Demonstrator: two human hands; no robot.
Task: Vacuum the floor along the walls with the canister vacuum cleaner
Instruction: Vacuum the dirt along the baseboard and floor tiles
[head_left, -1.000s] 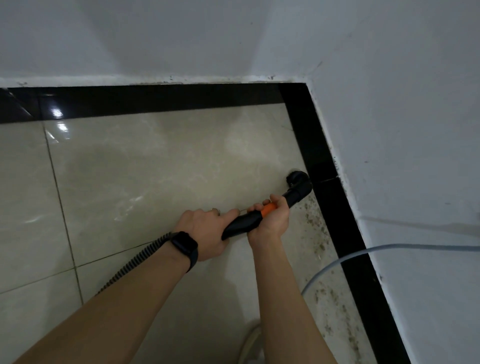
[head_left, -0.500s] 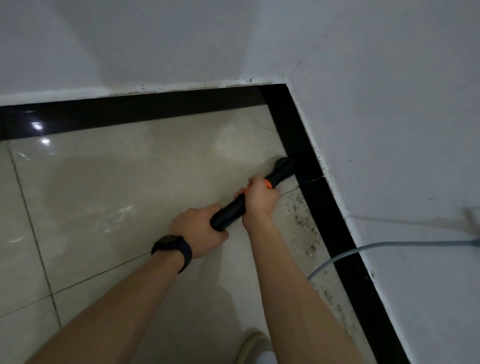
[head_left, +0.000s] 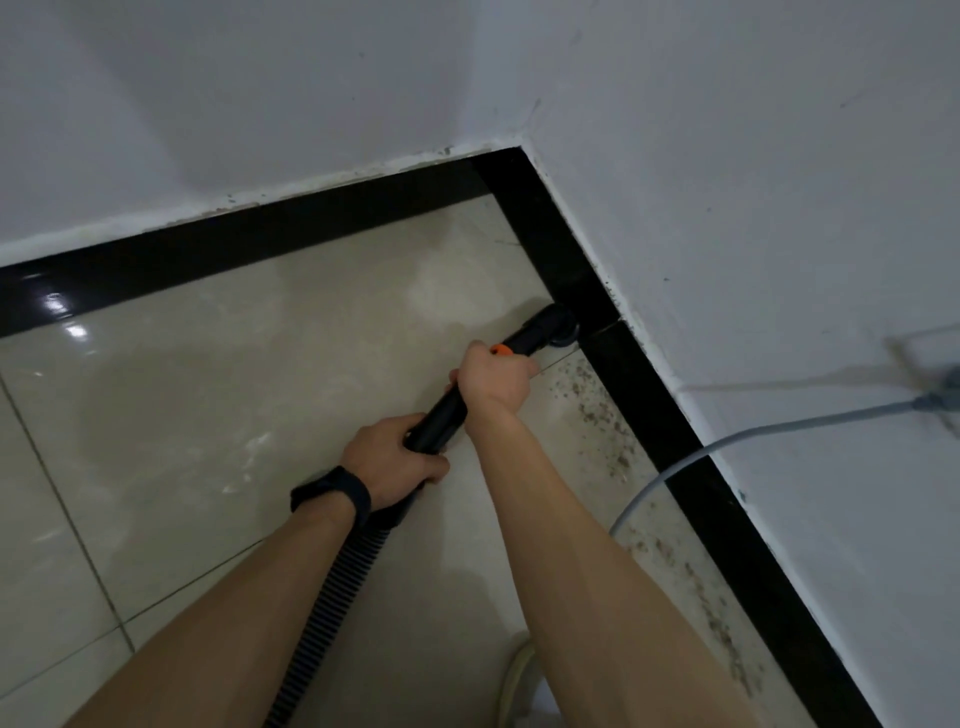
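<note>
Two white walls, the far wall (head_left: 234, 104) and the right wall (head_left: 753, 208), meet in a corner at the far right. The beige tiled floor (head_left: 208, 389) is wide and free on the left and in the middle. Toward the corner it becomes narrow. A glossy black border strip (head_left: 660, 410) runs along the foot of both walls and makes the edge of the floor.

A grey cable (head_left: 675, 467) comes from the right wall, crosses the black strip and comes down to the floor near the person's right arm. Brown dirt specks (head_left: 597, 415) lie on the beige tile just beside the right strip, nearer than the nozzle.

The ribbed black vacuum hose (head_left: 332, 597) goes from the near edge, under the left forearm, up to a smooth black tube (head_left: 441, 415). The tube points toward the right wall. The left hand (head_left: 389, 457), with a dark wristwatch (head_left: 337, 493), grips the near end of the tube, fingers curled round it. The right hand (head_left: 493, 379) grips it farther along, just behind an orange piece (head_left: 501, 349). The round black nozzle (head_left: 553, 327) is low at the edge of the right strip. Whether it touches the tile, I cannot tell.

A pale shoe tip (head_left: 519, 680) shows at the near edge.
</note>
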